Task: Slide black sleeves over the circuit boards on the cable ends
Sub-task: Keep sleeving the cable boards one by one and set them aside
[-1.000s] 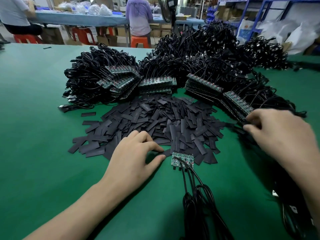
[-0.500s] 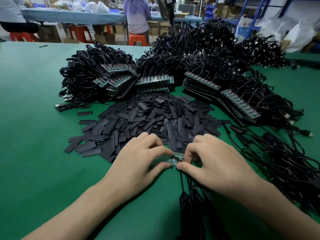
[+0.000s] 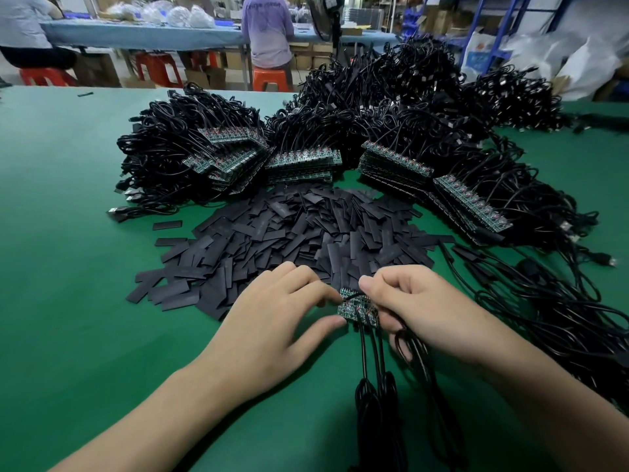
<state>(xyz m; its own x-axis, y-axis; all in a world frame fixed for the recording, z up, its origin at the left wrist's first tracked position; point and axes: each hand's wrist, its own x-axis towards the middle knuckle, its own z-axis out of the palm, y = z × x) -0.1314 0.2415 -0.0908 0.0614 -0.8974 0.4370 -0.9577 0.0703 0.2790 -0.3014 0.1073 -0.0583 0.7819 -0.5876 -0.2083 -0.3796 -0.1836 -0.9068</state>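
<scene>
A small strip of green circuit boards (image 3: 357, 308) with black cables (image 3: 374, 386) trailing toward me lies on the green table (image 3: 68, 301). My left hand (image 3: 272, 321) pinches the strip's left end between thumb and forefinger. My right hand (image 3: 418, 308) grips its right end with curled fingers, a cable looped under the palm. Just beyond both hands spreads a heap of flat black sleeves (image 3: 296, 233).
Stacks of circuit board strips (image 3: 299, 161) with tangled black cable bundles (image 3: 391, 97) ring the far side of the sleeve heap. More loose cables (image 3: 561, 301) lie at the right. People sit on orange stools (image 3: 272, 76) at a blue table behind.
My right hand came back from the board stack at the right and took hold of the strip near my left hand. Both hands now hold it slightly raised.
</scene>
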